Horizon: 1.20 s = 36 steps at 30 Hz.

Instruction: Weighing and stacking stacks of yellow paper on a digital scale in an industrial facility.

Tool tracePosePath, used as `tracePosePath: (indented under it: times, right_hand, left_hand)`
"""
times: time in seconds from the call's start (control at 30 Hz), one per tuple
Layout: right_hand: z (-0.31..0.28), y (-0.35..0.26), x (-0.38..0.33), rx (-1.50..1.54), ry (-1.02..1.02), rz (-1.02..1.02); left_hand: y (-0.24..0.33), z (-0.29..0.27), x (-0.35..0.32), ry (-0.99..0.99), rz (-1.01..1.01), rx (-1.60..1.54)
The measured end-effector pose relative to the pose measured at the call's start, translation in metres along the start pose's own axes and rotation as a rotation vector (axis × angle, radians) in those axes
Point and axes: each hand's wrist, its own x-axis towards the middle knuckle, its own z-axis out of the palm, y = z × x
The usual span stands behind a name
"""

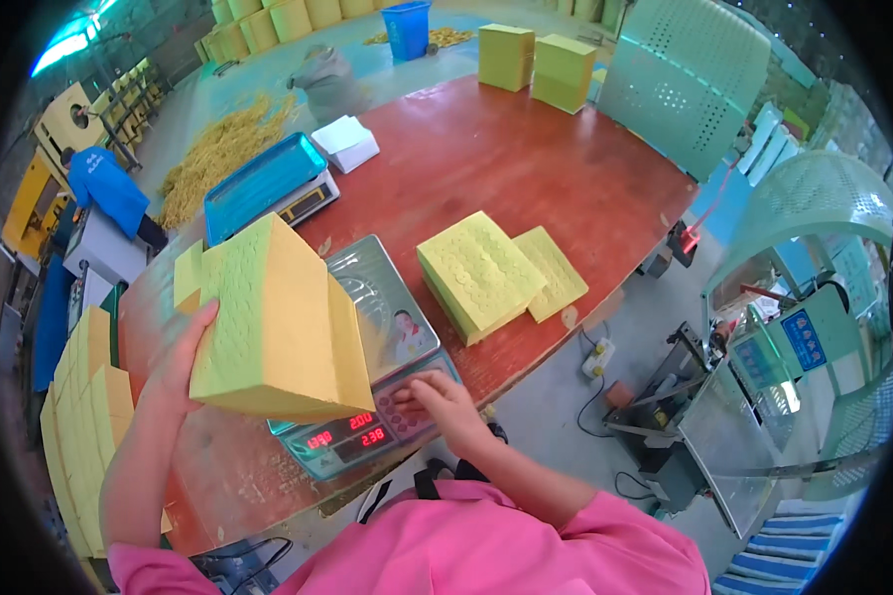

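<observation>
My left hand (179, 362) grips the thick yellow paper stack (273, 327), tilted up off the digital scale (372, 367) so its pan is free, while my right hand (437, 397), fingers loosely spread, presses the keypad (407, 409).

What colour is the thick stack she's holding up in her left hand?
Yellow, a dotted texture on top; head view: stack, left hand.

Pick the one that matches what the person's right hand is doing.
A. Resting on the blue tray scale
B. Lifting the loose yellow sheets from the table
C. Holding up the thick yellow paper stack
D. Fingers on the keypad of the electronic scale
D: the right hand has its fingers on the keypad of the electronic scale, just behind the red displays, while the left hand holds up the thick yellow paper stack.
</observation>
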Motion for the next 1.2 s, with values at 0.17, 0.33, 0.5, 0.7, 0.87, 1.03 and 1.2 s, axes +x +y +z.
tracePosePath:
  times: [0.17, 0.33, 0.5, 0.7, 0.87, 1.03, 1.2]
  right_hand:
    - [0.009, -0.002, 0.023, 0.252, -0.175, 0.301]
    - [0.007, -0.011, 0.008, 0.023, -0.240, 0.128]
    - [-0.009, -0.112, -0.017, -0.173, -0.431, -0.022]
    - [-0.081, -0.243, 0.045, -0.321, -0.392, -0.403]
    - [-0.211, -0.309, 0.148, 0.000, -0.356, -0.253]
    - [-0.333, -0.358, 0.240, -0.077, -0.260, -0.039]
    - [-0.408, -0.411, 0.327, -0.260, -0.050, -0.012]
  left_hand:
    - [-0.002, -0.001, 0.009, 0.015, -0.017, 0.052]
    - [-0.010, 0.018, -0.003, 0.057, -0.051, 0.024]
    - [-0.047, -0.043, -0.009, 0.300, 0.423, 0.240]
    - [0.023, 0.149, 0.045, 0.067, 0.658, 0.157]
    - [0.015, 0.293, 0.168, -0.091, 0.368, -0.198]
    - [0.006, 0.409, 0.305, -0.163, 0.173, -0.284]
    - [-0.011, 0.478, 0.429, -0.138, 0.015, -0.304]
